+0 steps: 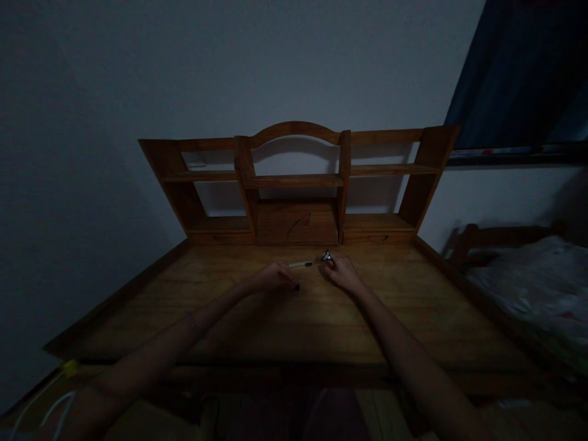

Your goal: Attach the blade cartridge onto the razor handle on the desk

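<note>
My left hand (274,277) is over the middle of the desk, its fingers closed together. A small black piece (297,286) shows at its fingertips, too dark to name. Just beyond that hand lies a slim pen-like stick (300,264) with a pale shaft and a dark right end; whether the fingers touch it I cannot tell. To the right, my right hand (340,271) is closed, with a small shiny metallic object (326,256) at its thumb and forefinger. The exact kind of this object is unclear in the dim light.
A wooden desk (220,331) has a shelf unit (296,181) with drawers along its back edge. Raised wooden rims run along both sides. On the right, a bed (542,275) holds a pale, crumpled covering beneath a dark curtain (519,73). A yellow object (70,368) sits at the front left.
</note>
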`<state>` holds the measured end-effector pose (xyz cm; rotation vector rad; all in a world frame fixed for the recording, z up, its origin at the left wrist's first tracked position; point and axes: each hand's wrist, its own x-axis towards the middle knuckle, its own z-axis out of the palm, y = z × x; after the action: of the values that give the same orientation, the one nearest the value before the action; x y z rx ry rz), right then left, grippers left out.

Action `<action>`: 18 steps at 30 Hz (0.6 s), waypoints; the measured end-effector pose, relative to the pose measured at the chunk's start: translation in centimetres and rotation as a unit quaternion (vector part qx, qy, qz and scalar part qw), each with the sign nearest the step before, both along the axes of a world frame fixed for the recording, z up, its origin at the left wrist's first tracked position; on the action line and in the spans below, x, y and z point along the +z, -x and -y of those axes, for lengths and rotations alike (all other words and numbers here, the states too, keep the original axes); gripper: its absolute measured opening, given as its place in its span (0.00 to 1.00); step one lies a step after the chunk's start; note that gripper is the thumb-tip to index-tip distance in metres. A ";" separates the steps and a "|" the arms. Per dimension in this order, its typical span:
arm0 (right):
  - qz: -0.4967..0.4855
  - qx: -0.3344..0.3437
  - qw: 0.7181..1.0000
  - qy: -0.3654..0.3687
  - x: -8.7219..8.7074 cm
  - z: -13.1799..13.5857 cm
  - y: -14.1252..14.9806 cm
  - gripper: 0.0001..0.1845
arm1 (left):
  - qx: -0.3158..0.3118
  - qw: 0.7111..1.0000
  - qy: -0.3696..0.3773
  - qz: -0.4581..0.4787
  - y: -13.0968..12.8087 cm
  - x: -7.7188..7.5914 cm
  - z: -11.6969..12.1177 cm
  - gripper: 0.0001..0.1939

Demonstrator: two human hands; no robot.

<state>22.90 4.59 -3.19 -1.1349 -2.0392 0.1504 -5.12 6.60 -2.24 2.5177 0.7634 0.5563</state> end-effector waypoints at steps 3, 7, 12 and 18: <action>0.006 -0.002 1.000 -0.004 0.0 -0.1 0.1 0.02 | 0.017 1.000 -0.015 -0.019 0.1 -0.2 0.0 0.10; 0.012 0.011 1.000 0.003 -0.2 -0.2 0.2 0.03 | 0.016 0.999 -0.043 -0.027 0.2 -0.5 -0.1 0.08; 0.005 0.014 1.000 -0.001 -0.4 -0.2 0.3 0.02 | -0.020 0.998 -0.048 -0.042 0.2 -0.5 -0.6 0.08; 0.014 0.020 1.000 0.005 -0.3 -0.2 0.2 0.02 | -0.003 0.997 -0.053 -0.048 0.4 0.0 -0.1 0.08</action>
<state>22.66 4.76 -3.52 -1.1084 -2.0896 0.1663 -5.52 6.75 -2.20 2.6614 0.7798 0.4879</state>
